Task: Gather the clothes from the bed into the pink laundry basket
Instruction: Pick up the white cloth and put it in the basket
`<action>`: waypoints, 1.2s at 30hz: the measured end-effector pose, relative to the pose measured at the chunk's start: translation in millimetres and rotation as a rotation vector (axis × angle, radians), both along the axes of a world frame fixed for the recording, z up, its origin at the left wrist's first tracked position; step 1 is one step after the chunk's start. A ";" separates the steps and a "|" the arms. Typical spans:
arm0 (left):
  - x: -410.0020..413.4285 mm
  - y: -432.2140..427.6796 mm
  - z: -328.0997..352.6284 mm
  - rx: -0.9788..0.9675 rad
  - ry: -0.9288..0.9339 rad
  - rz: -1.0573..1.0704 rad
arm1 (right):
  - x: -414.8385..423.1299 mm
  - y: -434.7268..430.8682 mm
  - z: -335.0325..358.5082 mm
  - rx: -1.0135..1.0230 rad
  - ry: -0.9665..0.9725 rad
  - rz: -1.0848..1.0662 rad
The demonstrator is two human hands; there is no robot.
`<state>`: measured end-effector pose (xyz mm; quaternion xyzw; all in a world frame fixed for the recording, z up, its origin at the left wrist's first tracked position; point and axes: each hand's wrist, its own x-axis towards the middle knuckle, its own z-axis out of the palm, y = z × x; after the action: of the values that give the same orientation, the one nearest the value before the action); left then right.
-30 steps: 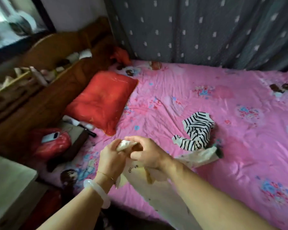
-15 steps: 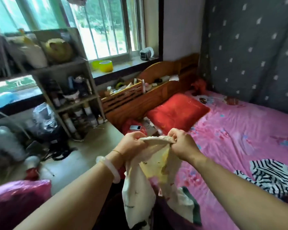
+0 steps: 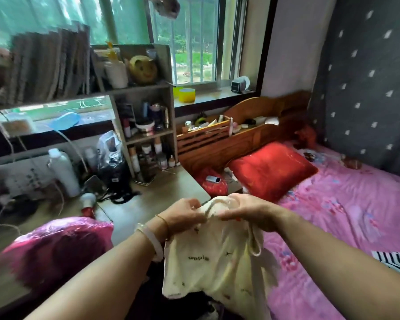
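Note:
A cream garment [image 3: 208,264] with small dark prints hangs in front of me, off the bed. My left hand [image 3: 185,212] and my right hand [image 3: 247,212] both grip its bunched top edge, close together. A black-and-white striped garment [image 3: 395,262] lies on the pink bed sheet [image 3: 346,218] at the right edge. A shiny pink object [image 3: 56,248] sits at lower left on the desk side; whether it is the laundry basket I cannot tell.
A red pillow [image 3: 270,169] lies by the wooden headboard [image 3: 245,135]. A desk [image 3: 153,197] with a cluttered shelf unit [image 3: 146,125], bottles and cables stands at left under the window. A dark dotted curtain [image 3: 367,84] hangs behind the bed.
My view has swung left from the bed toward the desk and window. Both hands have lifted the cream garment off the bed and brought it left, drawing closer together on its top edge.

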<state>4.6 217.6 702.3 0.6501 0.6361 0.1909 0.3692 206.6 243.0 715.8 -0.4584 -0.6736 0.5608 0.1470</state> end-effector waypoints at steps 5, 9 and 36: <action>-14.1 -10.7 -9.5 0.128 0.414 -0.083 | 4.8 0.0 -11.7 0.482 -0.565 0.114; -11.0 -21.0 -17.9 0.161 0.627 -0.183 | 10.0 -7.2 -10.8 0.509 -0.697 0.233; 44.5 -37.0 2.5 -0.176 -0.252 0.466 | 9.2 -12.6 -1.3 0.324 -0.547 -0.174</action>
<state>49.1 180.6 704.8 0.4228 0.7316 0.2942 0.4466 215.8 230.4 714.6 -0.6185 -0.7269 0.2878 0.0791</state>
